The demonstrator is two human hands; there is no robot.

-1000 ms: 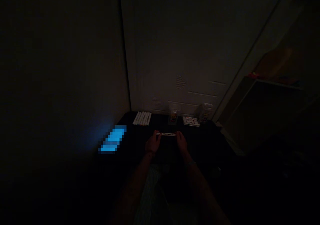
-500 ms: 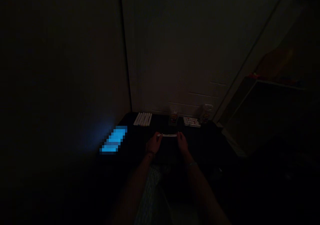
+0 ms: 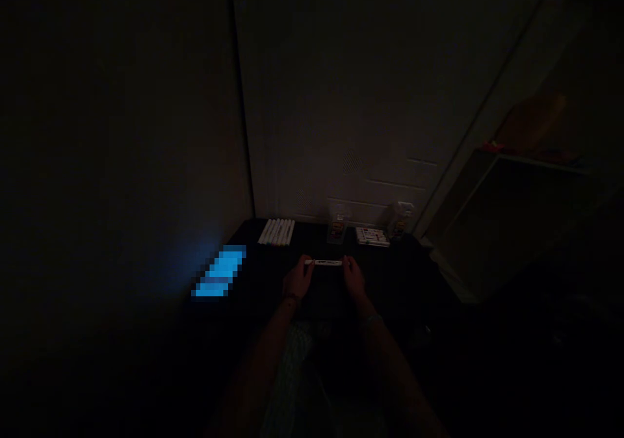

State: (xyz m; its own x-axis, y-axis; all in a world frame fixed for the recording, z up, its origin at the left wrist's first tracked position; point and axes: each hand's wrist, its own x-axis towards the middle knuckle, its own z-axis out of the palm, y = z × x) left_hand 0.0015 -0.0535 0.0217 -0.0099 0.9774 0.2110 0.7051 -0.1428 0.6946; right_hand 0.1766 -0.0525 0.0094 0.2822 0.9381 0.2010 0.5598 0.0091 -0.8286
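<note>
A slim white marker (image 3: 328,262) with dark print along its barrel lies level between my two hands, just above the dark table (image 3: 390,282). My left hand (image 3: 297,278) pinches its left end, and my right hand (image 3: 353,278) grips the right end. Both hands are closed with the fingertips on the marker. Beyond my left hand, several white markers (image 3: 277,232) lie side by side in a row. Past my right hand is a flat stack of white markers (image 3: 373,236) with printed barrels. The scene is very dark, so finger detail is faint.
A clear plastic case (image 3: 337,229) stands at the table's back edge, and another clear case (image 3: 402,220) leans by the wall on the right. A glowing blue, pixelated screen (image 3: 220,271) lies at the left edge. A board-like panel (image 3: 531,223) stands at the right.
The view has shifted very slightly. Both hands still hold the marker by its ends, and its dark print shows a little more clearly.
</note>
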